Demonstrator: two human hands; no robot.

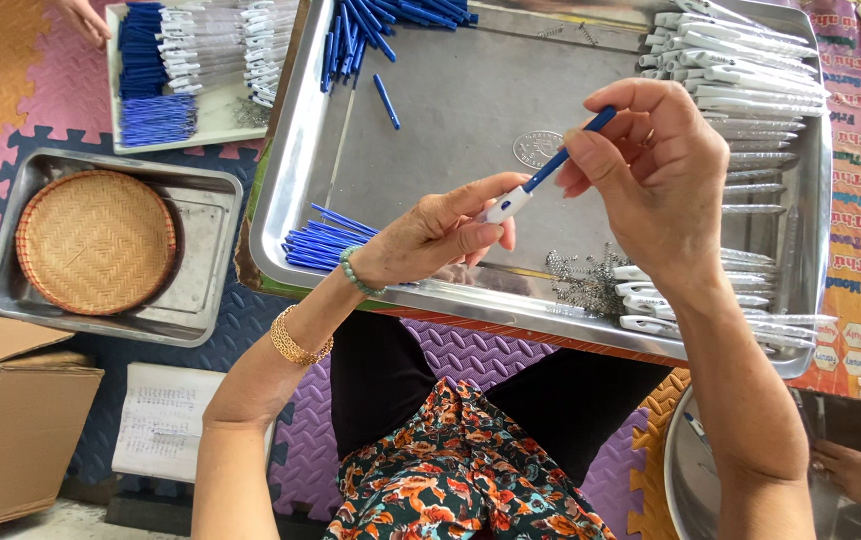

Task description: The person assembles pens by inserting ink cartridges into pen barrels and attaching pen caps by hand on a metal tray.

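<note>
My left hand [438, 235] pinches the white lower barrel of a pen [507, 204] over a large steel tray [451, 110]. My right hand [651, 160] grips the blue upper part of the same pen [576, 143]. Both hands hold the pen slanted above the tray's middle. A bundle of blue refills [323, 240] lies on the tray just left of my left hand. A heap of small metal springs [581, 280] sits under my right wrist. White pen barrels [741, 70] are stacked along the tray's right side.
Blue pen parts [381, 20] lie at the tray's top. A smaller white tray [206, 110] with blue and white pieces stands at the upper left, another person's hand [84, 18] beside it. A woven basket [96, 240] rests in a steel pan. A cardboard box [21, 420] is at the lower left.
</note>
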